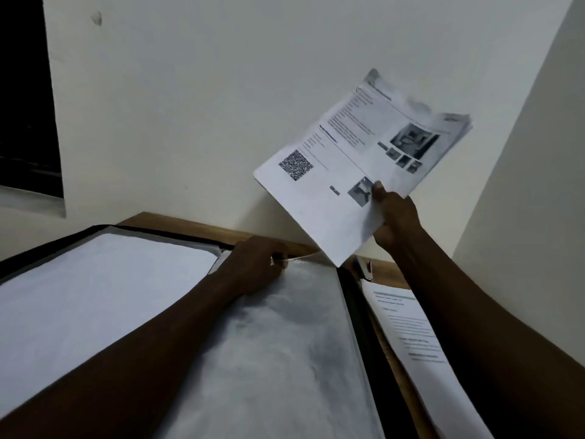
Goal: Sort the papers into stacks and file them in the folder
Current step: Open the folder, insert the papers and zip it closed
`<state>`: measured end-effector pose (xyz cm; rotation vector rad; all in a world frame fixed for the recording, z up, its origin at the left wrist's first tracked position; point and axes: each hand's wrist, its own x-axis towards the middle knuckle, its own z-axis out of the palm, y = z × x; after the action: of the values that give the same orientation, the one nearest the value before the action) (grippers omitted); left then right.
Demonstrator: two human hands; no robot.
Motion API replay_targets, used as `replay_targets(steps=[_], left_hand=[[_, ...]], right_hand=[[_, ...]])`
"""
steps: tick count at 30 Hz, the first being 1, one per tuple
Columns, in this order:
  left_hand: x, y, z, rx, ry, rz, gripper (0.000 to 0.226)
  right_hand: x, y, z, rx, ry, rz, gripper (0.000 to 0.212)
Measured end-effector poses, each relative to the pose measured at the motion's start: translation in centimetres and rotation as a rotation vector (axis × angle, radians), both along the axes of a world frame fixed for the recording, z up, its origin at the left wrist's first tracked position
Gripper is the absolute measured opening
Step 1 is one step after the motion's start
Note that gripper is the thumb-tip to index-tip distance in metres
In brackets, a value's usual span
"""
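Right hand (395, 217) clamps the papers (348, 147) between thumb and fingers, raised above the far right of the open folder (354, 312). Left hand (256, 264) curls its fingers on the far edge of the sleeve (285, 343), probably to hold it open for insertion.

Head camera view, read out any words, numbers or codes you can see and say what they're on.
No text can be read.
On the papers in the right hand: headings and lines blurred; QR code, not decodable.
On the page lying at right: print too blurred.
On the folder sleeve: no print seen.
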<state>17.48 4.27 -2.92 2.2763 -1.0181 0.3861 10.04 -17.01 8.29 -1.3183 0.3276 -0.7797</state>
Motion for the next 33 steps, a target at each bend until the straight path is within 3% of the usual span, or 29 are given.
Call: replay_targets(steps=[4,7,13,16,21,27,33], left_hand=[[-0.2,-0.2,0.1,-0.038,-0.023,-0.036,0.017],[-0.6,-0.1,0.3,-0.055,-0.058,-0.087,0.052],[0.1,-0.5,0.1,0.01,-0.088,-0.136,0.044],[0.6,-0.5,0.1,0.043,-0.108,-0.127,0.03],[1.3,0.3,0.6,0.011,0.032,-0.08,0.024],[2.8,2.5,0.7,-0.029,0.073,0.064,0.007],[4.1,5.0,0.4,-0.033,0.178,0.233,0.006]], right_hand=[[2.7,2.8,0.9,0.106,-0.114,0.039,0.042],[4.3,3.8,1.2,0.109,-0.131,0.038,0.044],[6.3,4.9,1.1,0.111,-0.127,0.047,0.043],[6.8,5.0,-0.9,0.101,-0.066,0.05,0.041],[6.9,3.1,-3.0,0.058,0.069,0.06,0.045],[6.8,1.2,-3.2,-0.037,0.218,0.098,0.016],[7.3,0.2,-3.5,-0.223,0.403,0.142,0.025]])
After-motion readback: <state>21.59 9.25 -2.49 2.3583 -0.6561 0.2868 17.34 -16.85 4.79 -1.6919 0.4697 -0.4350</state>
